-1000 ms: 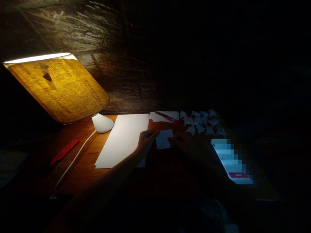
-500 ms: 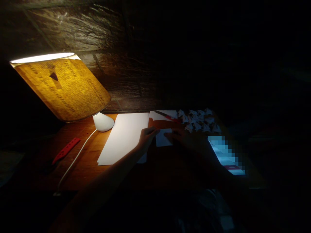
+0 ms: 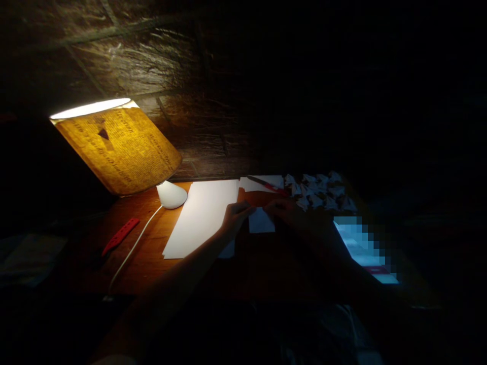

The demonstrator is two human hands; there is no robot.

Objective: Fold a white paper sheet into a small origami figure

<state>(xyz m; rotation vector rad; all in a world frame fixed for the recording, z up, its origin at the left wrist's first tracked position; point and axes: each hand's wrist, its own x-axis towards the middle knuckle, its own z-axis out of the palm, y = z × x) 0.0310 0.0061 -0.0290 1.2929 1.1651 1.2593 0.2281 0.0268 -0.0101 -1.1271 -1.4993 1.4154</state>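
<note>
A small white piece of paper point(image 3: 262, 221) lies between my hands over the dim wooden table. My left hand point(image 3: 236, 214) pinches its upper left corner, the thumb and fingers closed together. At the upper right corner, my right hand point(image 3: 284, 209) closes its fingers on the paper's edge; much of this hand is in shadow. Beside my left hand is a stack of white paper sheets point(image 3: 205, 213), lit by the lamp. Beyond my hands lies a red-handled knife or similar tool point(image 3: 272, 186), resting partly on more white paper point(image 3: 266, 181).
A lamp point(image 3: 119, 149) with a yellow printed shade and white base point(image 3: 171, 195) stands at the left, its white cord point(image 3: 133, 248) running to the front edge. Near it lies a red-handled tool point(image 3: 120, 235). Several folded paper pieces point(image 3: 319, 190) sit back right, before a glowing screen point(image 3: 365, 253).
The view has shifted, so the scene sits slightly right and lower. My right hand has moved from the paper's right side up to its upper right corner.
</note>
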